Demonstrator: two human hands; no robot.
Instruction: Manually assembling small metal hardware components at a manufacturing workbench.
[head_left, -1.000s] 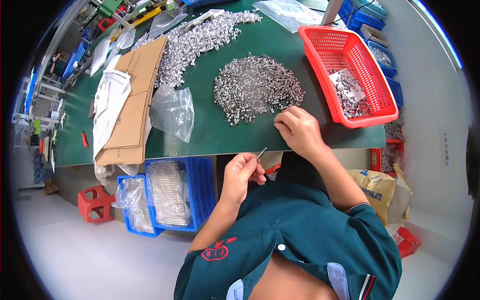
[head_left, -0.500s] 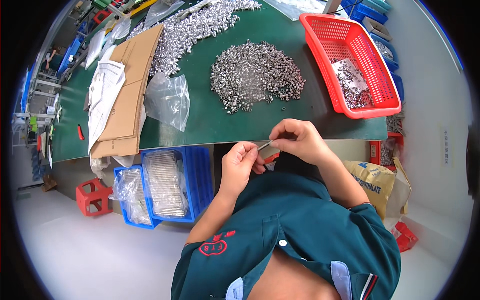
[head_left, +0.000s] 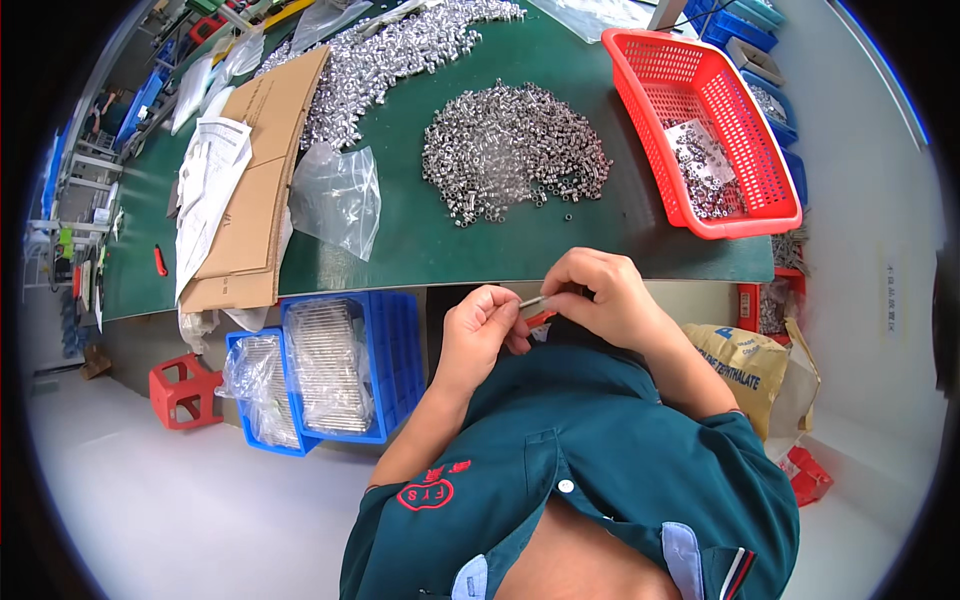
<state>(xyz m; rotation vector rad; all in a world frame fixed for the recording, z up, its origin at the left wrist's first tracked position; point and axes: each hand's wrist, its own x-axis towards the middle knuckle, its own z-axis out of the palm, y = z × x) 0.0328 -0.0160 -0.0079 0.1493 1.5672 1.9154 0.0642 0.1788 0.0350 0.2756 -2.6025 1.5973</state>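
A thin metal rod [head_left: 531, 301] runs between my two hands, just off the table's near edge. My left hand [head_left: 484, 328] pinches one end between thumb and fingers. The other end sits in the fingertips of my right hand [head_left: 606, 293], where small details are hidden. Just below the rod, a red-orange object [head_left: 541, 319] shows between the hands; its kind cannot be made out. Beyond them, a pile of small silver ring-shaped metal parts [head_left: 510, 150] lies on the green table [head_left: 480, 252].
A red perforated basket [head_left: 652, 150] with some metal rings stands at the right. Flattened cardboard [head_left: 262, 150], papers [head_left: 210, 165] and a clear plastic bag [head_left: 338, 205] lie left. Blue crates [head_left: 398, 370] hold bagged rods below. A red stool [head_left: 183, 392] stands on the floor.
My right hand has shifted slightly toward me, and its fingers have curled closer around the rod's end. The rod lies at a flatter angle. My left hand is nearly still.
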